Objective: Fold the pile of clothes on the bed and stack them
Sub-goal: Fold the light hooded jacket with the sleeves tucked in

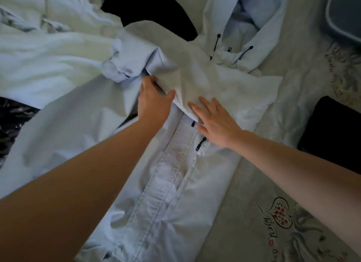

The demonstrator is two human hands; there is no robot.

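Pale-blue hooded jacket [175,183] | left hand [154,99] pinching folded sleeve [205,81] | right hand [216,123] flat, fingers spread, grasping nothing

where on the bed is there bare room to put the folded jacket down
Bare bedspread lies right of the jacket, between it and the dark folded item, running down to the embroidered motif. The left side is crowded with white clothes.

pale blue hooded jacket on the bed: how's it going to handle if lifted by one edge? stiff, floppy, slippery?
Likely floppy: the jacket creases and bunches where the left hand grips a fold. Probably light for its size, as the fabric looks thin. Possibly a little slick: the right hand lies flat on the folded part, seemingly pinning it.
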